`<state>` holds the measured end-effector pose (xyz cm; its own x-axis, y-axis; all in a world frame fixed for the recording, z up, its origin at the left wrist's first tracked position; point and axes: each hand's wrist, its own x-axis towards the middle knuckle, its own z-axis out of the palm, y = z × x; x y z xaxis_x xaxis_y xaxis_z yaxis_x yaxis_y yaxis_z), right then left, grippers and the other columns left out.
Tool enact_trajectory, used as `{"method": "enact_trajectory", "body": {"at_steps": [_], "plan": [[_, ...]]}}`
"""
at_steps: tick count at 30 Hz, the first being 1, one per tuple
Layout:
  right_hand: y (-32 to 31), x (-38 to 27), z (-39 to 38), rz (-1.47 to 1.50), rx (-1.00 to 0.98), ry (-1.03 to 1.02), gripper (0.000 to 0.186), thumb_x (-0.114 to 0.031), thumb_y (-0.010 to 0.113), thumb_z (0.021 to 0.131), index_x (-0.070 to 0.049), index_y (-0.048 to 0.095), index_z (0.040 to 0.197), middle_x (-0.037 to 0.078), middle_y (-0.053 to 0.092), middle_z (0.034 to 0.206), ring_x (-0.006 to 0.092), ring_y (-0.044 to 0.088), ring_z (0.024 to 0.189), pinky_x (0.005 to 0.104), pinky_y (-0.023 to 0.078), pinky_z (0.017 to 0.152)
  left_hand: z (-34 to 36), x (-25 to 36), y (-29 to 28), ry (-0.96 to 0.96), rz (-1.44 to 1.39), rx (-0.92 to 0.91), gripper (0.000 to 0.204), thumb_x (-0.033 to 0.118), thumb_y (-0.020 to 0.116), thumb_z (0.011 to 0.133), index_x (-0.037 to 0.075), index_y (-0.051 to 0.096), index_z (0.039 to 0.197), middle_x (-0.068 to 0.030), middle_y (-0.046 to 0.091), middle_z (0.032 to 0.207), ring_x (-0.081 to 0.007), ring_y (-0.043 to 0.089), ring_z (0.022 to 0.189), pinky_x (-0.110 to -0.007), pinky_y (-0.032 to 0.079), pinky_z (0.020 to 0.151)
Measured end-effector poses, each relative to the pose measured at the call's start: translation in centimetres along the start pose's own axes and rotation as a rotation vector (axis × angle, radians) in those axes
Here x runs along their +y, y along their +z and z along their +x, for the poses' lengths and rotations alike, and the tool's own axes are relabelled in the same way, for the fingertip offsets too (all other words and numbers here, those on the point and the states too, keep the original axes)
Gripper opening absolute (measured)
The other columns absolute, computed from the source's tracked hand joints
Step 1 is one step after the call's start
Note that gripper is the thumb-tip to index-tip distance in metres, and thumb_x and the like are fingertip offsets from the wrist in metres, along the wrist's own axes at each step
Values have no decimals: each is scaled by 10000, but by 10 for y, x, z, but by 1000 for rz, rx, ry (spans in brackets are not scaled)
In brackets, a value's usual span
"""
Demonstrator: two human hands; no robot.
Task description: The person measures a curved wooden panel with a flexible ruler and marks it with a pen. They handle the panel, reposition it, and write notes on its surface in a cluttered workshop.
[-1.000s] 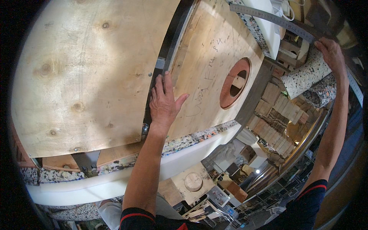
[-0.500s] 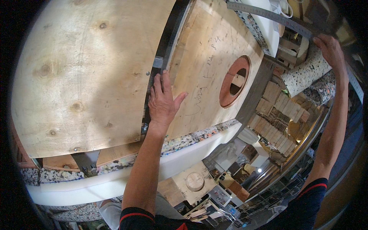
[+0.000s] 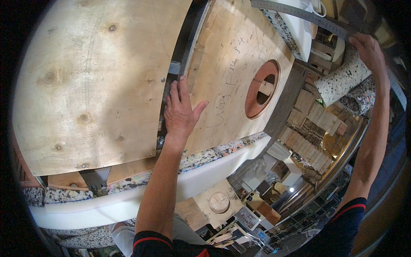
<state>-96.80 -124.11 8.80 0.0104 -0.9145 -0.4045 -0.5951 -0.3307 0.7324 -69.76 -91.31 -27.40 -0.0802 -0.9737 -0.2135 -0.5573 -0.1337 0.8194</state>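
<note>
My left hand (image 3: 179, 115) rests palm down with its thumb spread away. Its fingertips lie along the dark gap (image 3: 182, 55) between two plywood boards, next to the edge of the right-hand board (image 3: 218, 85). That board bears pencil writing and a round hole with a reddish-brown ring (image 3: 253, 100) around it. At the far right my raised right hand (image 3: 368, 53) is closed around a long metal ruler (image 3: 299, 15). The ruler reaches left over the board's far end, and more of it shows behind my right forearm. The larger plywood board (image 3: 94, 85) lies to the left.
Speckled foam with a white foam layer (image 3: 205, 173) runs along the near side of the boards. More white foam (image 3: 302, 32) stands at the far end. Rolled speckled foam (image 3: 342, 81), wooden pieces (image 3: 314, 124) and a cluttered workshop floor lie lower right.
The ruler has shifted slightly, its far end a little left and up in view. My left hand stays in nearly the same place, and my right hand keeps its grip.
</note>
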Motion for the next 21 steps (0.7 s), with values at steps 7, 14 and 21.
{"method": "enact_trajectory", "body": {"at_steps": [7, 14, 21], "plan": [[10, 9, 1, 20, 46, -27, 359, -365, 643, 921, -30, 700, 1034, 165, 679, 941, 325, 659, 889, 410, 502, 786, 0, 0, 0, -9, 4, -12, 1000, 463, 774, 757, 31, 251, 1492, -274, 443, 1344, -464, 560, 1054, -489, 519, 867], [7, 8, 0, 6, 30, -67, 339, -355, 634, 927, -40, 707, 1032, 166, 688, 935, 353, 662, 888, 419, 506, 787, -1, 0, 1, -5, 14, 2, 1014, 465, 779, 752, 41, 241, 1499, -267, 439, 1350, -457, 554, 1066, -486, 521, 861], [13, 7, -7, 9, 121, -80, 336, -359, 629, 930, -63, 715, 1064, 160, 695, 972, 348, 668, 935, 427, 510, 812, -1, 1, 0, -1, 7, 7, 1012, 468, 779, 749, 52, 244, 1501, -265, 451, 1344, -466, 564, 1048, -496, 518, 864]]}}
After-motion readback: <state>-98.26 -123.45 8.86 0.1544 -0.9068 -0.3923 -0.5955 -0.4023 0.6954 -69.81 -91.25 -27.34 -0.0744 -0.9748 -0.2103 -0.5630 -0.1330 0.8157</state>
